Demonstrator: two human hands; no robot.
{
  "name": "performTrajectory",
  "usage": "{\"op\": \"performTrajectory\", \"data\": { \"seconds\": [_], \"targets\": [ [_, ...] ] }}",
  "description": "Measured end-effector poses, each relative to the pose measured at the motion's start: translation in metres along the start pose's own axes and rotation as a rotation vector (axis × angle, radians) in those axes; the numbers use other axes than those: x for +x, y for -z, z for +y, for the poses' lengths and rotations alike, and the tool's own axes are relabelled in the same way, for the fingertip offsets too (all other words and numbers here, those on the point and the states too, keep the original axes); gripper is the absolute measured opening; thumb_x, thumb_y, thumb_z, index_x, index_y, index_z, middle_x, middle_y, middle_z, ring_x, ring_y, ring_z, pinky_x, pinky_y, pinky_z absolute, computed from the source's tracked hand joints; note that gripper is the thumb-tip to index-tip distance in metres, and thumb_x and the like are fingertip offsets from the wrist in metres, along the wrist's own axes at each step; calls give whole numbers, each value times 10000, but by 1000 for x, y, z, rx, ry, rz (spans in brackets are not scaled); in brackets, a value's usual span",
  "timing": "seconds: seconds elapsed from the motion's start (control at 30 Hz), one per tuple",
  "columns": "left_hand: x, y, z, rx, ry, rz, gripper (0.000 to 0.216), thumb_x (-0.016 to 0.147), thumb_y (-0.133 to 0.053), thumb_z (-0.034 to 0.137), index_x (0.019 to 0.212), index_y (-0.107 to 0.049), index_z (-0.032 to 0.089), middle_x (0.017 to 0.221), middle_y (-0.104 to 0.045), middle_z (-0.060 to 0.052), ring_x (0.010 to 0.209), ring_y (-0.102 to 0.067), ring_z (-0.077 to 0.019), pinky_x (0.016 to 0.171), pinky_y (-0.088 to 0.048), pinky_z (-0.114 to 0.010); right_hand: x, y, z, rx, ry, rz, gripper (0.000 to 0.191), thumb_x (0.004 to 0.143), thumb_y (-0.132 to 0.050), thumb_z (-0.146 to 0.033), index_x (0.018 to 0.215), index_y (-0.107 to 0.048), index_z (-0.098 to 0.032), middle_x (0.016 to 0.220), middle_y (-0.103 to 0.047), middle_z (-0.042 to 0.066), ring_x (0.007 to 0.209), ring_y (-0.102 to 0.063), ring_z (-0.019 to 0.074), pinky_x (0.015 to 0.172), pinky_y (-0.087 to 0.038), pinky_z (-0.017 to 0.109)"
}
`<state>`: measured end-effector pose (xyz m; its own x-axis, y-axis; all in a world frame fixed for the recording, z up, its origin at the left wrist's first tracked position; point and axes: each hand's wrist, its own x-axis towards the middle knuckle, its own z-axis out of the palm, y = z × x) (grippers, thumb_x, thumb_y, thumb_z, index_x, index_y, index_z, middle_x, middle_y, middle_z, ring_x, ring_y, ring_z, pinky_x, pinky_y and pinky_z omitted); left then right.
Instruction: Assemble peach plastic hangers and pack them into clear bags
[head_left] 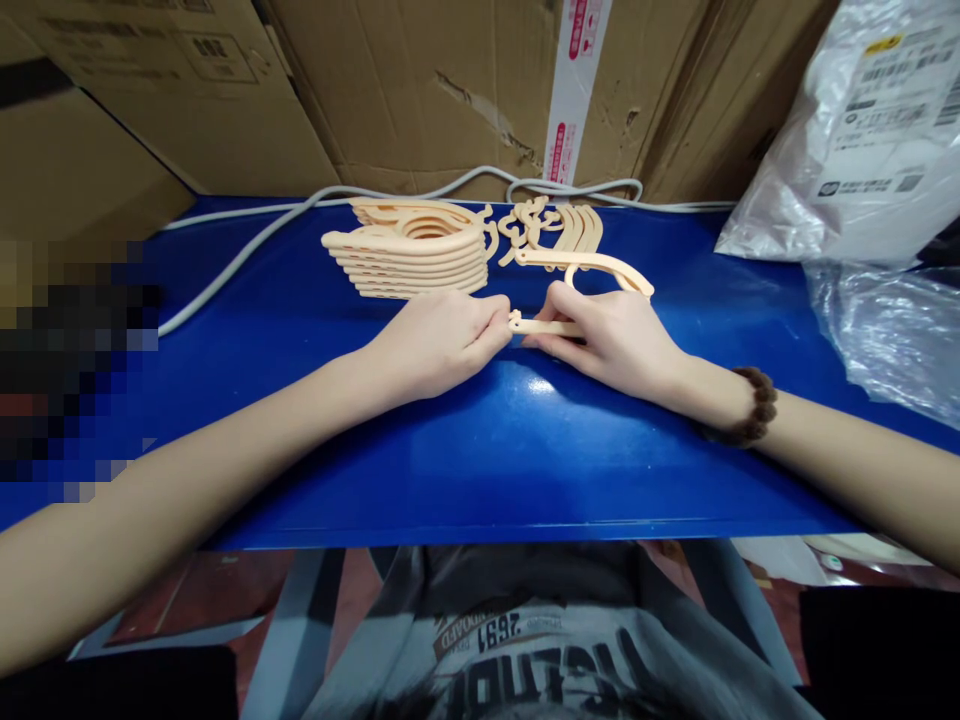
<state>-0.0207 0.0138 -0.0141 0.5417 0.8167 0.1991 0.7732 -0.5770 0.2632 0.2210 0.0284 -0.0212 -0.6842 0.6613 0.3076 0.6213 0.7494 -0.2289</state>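
From the head view, bent over a blue surface (525,460). Pinches a slim cream strip (553,327) in the right hand (535,318), thumb and forefinger pressed on it, remaining fingers folded beneath. Grips the strip's knobbed end, at its 9 o'clock, in the left hand (507,318), fingers curled tight and hiding whatever lies inside them. Keeps both hands close together, low above the surface, with only a short length of strip showing between. Wears a fuzzy brown bracelet (754,405) on the right wrist.

Taking the strip as the clock's centre: at 10 o'clock, near the left hand, piled in layers, a stack of cream curved arms (409,262). At 12 o'clock, jumbled together, small cream hooks (527,222). At 1 o'clock, just behind the right hand and partly covered by it, a loose curved arm (592,260); beyond that, a nested row of curved strips (585,228).

Farther off at 2 o'clock, a labelled plastic bag (832,160), with clear film (892,330) spilling toward 3. Along the back from 10 to 1, looping before cardboard (420,100), a white cable (277,222). At 6 o'clock, below the surface's near edge, a grey printed shirt (540,650).
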Motion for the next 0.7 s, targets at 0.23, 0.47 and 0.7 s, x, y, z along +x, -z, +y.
{"op": "performTrajectory", "data": {
  "seconds": [0.23, 0.47, 0.7],
  "targets": [
    [3, 6, -4, -135, -112, -122, 325, 1027, -502, 467, 793, -475, 244, 627, -562, 9, 554, -514, -176, 582, -309, -309, -2, -1, 1, 15, 15, 16, 335, 1124, -528, -500, 1046, -653, -199, 884, -804, 66, 780, -730, 213, 677, -373, 286],
    [4, 7, -8, -5, -116, -162, 373, 1153, -430, 469, 905, -567, 228, 762, -686, -34, 639, -609, -210, 627, -372, -303, 0, -1, 1, 4, 5, 43, 430, 1129, -519, -605, 1074, -669, -205, 801, -762, 33, 684, -658, 187, 649, -344, 285],
    [6, 7, -2, 292, -107, -183, 339, 1175, -457, 414, 1102, -692, 179, 828, -766, -87, 659, -651, -251, 602, -304, -319, -1, -2, 2, 57, 13, 50, 344, 1116, -584, -524, 994, -645, -209, 939, -837, 67, 753, -718, 200, 663, -394, 288]
  ]
}}
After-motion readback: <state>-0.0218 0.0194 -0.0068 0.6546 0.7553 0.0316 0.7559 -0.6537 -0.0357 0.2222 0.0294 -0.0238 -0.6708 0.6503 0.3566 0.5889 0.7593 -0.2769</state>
